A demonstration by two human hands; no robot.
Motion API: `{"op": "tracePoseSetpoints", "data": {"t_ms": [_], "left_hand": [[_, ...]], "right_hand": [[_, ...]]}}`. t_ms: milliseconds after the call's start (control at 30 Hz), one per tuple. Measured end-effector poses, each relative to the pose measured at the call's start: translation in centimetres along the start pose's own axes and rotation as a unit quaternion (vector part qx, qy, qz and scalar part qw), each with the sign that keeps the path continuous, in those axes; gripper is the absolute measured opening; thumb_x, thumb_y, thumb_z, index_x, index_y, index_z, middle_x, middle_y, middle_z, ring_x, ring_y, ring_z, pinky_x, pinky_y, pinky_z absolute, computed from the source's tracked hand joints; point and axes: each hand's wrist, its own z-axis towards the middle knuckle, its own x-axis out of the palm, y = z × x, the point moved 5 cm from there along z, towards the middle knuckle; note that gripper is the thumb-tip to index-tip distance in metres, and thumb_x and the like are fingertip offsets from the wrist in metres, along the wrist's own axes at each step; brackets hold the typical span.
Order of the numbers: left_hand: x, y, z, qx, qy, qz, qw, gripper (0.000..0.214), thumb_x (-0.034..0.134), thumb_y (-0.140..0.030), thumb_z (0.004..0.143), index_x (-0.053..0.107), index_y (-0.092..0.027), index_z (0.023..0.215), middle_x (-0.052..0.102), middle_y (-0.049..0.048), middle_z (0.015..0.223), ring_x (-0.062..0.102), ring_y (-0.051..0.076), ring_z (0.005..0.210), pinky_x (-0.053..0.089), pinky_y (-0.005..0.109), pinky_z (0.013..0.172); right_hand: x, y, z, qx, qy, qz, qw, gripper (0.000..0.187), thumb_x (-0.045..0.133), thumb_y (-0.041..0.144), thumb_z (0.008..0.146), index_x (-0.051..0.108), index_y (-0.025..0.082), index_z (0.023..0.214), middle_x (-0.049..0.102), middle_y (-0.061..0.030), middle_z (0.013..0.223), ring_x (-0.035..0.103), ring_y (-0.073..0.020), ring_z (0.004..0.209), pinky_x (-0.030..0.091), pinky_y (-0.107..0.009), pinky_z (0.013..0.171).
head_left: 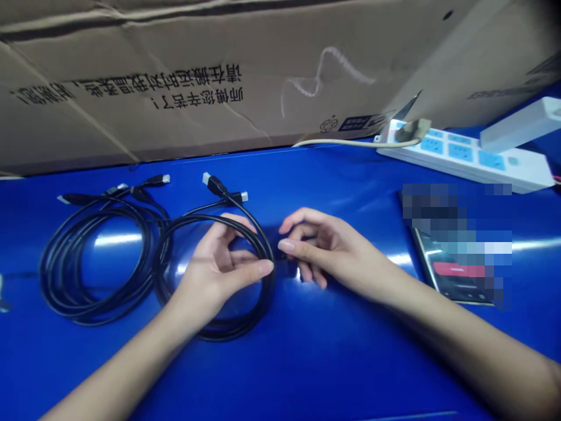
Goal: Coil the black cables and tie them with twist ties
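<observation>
A black USB cable (pixel 163 286) wound into a loop is in my left hand (pixel 214 266), whose thumb presses on the loop's right side while the fingers pass through and behind it. The cable's two plugs, one a USB plug (pixel 214 184), stick out at the top of the loop. Just to the right, my right hand (pixel 326 242) is held with curled fingers, its thumb tip close against a fingertip. A small dark bit shows below that thumb, too unclear to name. Left of the held loop lie more coiled black cables (pixel 56 280), their plugs pointing up and away.
A large cardboard box (pixel 263 70) walls off the back of the blue table (pixel 307 362). At the back right stands a white power strip (pixel 464 158) with a plug and a white adapter in it. A phone (pixel 442 263), partly blurred out, lies right of my hands.
</observation>
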Motion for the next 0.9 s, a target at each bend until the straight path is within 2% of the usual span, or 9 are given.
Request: {"op": "tracePoseSetpoints", "data": {"t_ms": [100, 167, 233, 300, 400, 500, 633, 767, 900], "left_hand": [[-0.1, -0.2, -0.1, 0.000, -0.009, 0.004, 1.000, 0.033, 0.086, -0.014, 0.074, 0.064, -0.025, 0.096, 0.060, -0.0046, 0.096, 0.063, 0.007, 0.070, 0.054, 0.019, 0.064], [-0.2, -0.2, -0.1, -0.013, -0.020, 0.003, 1.000, 0.034, 0.086, -0.014, 0.074, 0.063, -0.024, 0.096, 0.059, -0.0050, 0.095, 0.064, 0.007, 0.068, 0.054, 0.019, 0.064], [-0.3, -0.2, -0.1, -0.028, -0.032, 0.004, 0.999, 0.034, 0.085, -0.013, 0.074, 0.061, -0.023, 0.097, 0.059, -0.0043, 0.096, 0.064, 0.007, 0.067, 0.053, 0.021, 0.063], [-0.4, -0.2, -0.1, -0.037, -0.037, 0.003, 0.999, 0.035, 0.084, -0.013, 0.074, 0.060, -0.023, 0.097, 0.060, -0.0031, 0.098, 0.065, 0.009, 0.067, 0.053, 0.022, 0.062], [-0.5, -0.2, 0.0, -0.038, -0.039, -0.001, 0.999, 0.036, 0.086, -0.014, 0.072, 0.060, -0.023, 0.097, 0.061, -0.0029, 0.097, 0.063, 0.008, 0.065, 0.052, 0.021, 0.059], [-0.5, -0.2, 0.0, -0.028, -0.047, -0.003, 0.999, 0.035, 0.086, -0.014, 0.072, 0.061, -0.023, 0.096, 0.060, -0.0035, 0.095, 0.061, 0.007, 0.066, 0.050, 0.018, 0.057], [-0.5, -0.3, 0.0, -0.026, -0.048, -0.009, 0.998, 0.036, 0.086, -0.014, 0.071, 0.061, -0.023, 0.095, 0.061, -0.0037, 0.093, 0.061, 0.007, 0.064, 0.050, 0.019, 0.057], [-0.5, -0.4, 0.1, -0.024, -0.046, -0.013, 0.999, 0.035, 0.085, -0.014, 0.072, 0.061, -0.023, 0.095, 0.062, -0.0037, 0.094, 0.061, 0.007, 0.064, 0.050, 0.018, 0.058], [-0.5, -0.4, 0.0, -0.023, -0.044, -0.016, 0.999, 0.034, 0.085, -0.012, 0.072, 0.062, -0.023, 0.095, 0.062, -0.0033, 0.098, 0.065, 0.007, 0.067, 0.052, 0.018, 0.061]], "right_hand": [[-0.6, 1.0, -0.4, -0.141, -0.077, -0.104, 0.982, 0.025, 0.076, 0.031, 0.088, 0.058, 0.023, 0.103, 0.061, 0.0042, 0.081, 0.062, -0.0110, 0.058, 0.050, -0.021, 0.046], [-0.6, 2.4, -1.5, -0.282, -0.131, -0.237, 0.920, 0.014, 0.075, 0.023, 0.091, 0.062, 0.022, 0.096, 0.063, 0.0009, 0.086, 0.063, -0.0132, 0.070, 0.054, -0.025, 0.059], [0.0, 3.5, -2.8, -0.393, -0.146, -0.366, 0.831, 0.009, 0.074, 0.023, 0.092, 0.066, 0.022, 0.093, 0.063, -0.0010, 0.085, 0.062, -0.0152, 0.075, 0.054, -0.028, 0.066], [0.6, 3.8, -3.5, -0.436, -0.126, -0.461, 0.763, 0.009, 0.073, 0.029, 0.094, 0.068, 0.024, 0.099, 0.063, -0.0017, 0.083, 0.060, -0.0161, 0.072, 0.053, -0.030, 0.064], [0.8, 3.5, -3.5, -0.439, -0.098, -0.533, 0.717, 0.015, 0.070, 0.033, 0.097, 0.070, 0.023, 0.108, 0.068, -0.0040, 0.087, 0.060, -0.0174, 0.071, 0.051, -0.032, 0.060], [0.6, 3.2, -3.0, -0.426, -0.092, -0.546, 0.715, 0.015, 0.065, 0.022, 0.099, 0.072, 0.020, 0.113, 0.070, -0.0063, 0.093, 0.062, -0.0185, 0.076, 0.051, -0.032, 0.061], [0.4, 3.0, -2.7, -0.413, -0.106, -0.522, 0.739, 0.019, 0.060, 0.014, 0.099, 0.073, 0.020, 0.111, 0.072, -0.0081, 0.102, 0.064, -0.0189, 0.081, 0.053, -0.033, 0.065], [0.6, 2.7, -2.5, -0.413, -0.060, -0.447, 0.791, 0.022, 0.059, 0.011, 0.100, 0.069, 0.021, 0.117, 0.076, -0.0070, 0.110, 0.068, -0.0195, 0.095, 0.057, -0.035, 0.084], [0.4, 2.5, -2.0, -0.356, -0.060, -0.393, 0.846, 0.034, 0.061, 0.010, 0.098, 0.062, 0.021, 0.130, 0.078, -0.0042, 0.102, 0.069, -0.0177, 0.087, 0.058, -0.031, 0.080]]}}
